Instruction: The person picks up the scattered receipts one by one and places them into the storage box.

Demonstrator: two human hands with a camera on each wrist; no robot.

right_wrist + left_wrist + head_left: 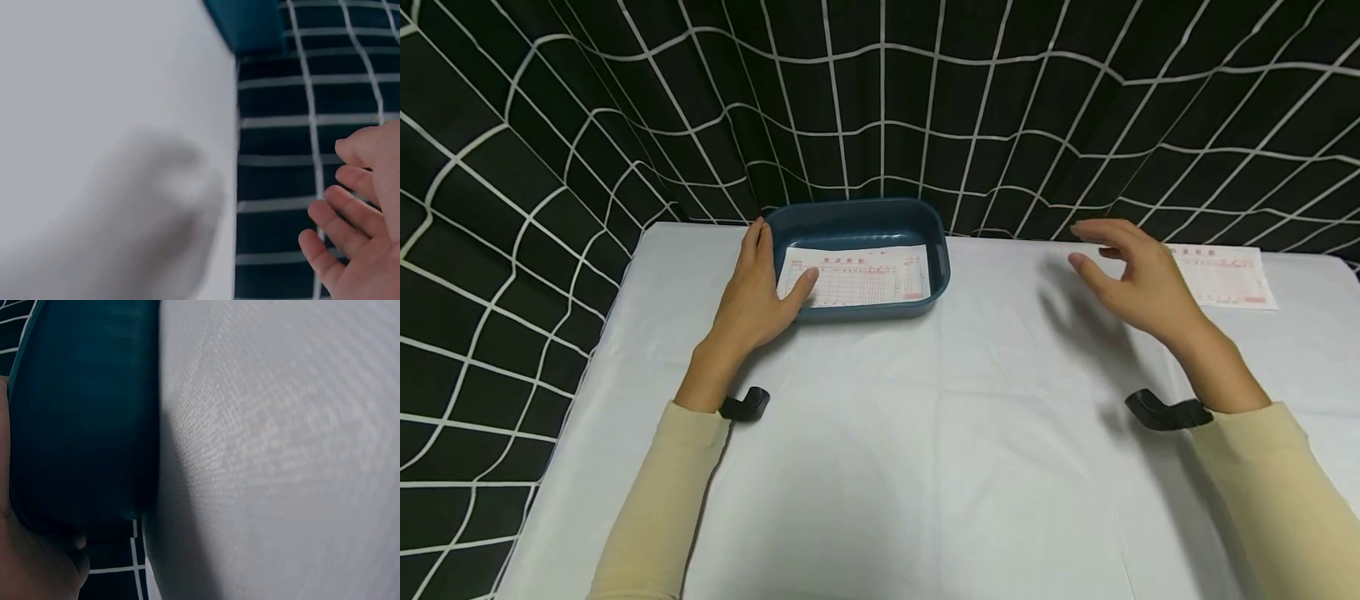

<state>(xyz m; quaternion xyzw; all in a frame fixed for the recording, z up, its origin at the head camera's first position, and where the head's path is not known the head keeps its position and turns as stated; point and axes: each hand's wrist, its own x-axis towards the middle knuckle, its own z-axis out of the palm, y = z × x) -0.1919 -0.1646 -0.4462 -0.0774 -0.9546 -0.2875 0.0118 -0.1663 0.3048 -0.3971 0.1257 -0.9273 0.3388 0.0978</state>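
Note:
A dark blue plastic tray (880, 313) stands near the back edge of the table, with printed paper slips (868, 279) with red lines lying in it. My left hand (748, 296) grips the tray's left end, thumb over the rim and fingers along the outside. In the left wrist view, the tray's side wall (87, 412) shows beside that hand (37, 562). Over on the right, my right hand (1138, 279) hovers above the table, holding nothing, fingers loosely bent. Behind it lies another stack of similar slips (1225, 282), partly hidden by the hand.
A white cloth (925, 458) covers the table. Black fabric with a white grid (880, 92) hangs behind the back edge and along the left side. Each wrist wears a black strap mount (1168, 412).

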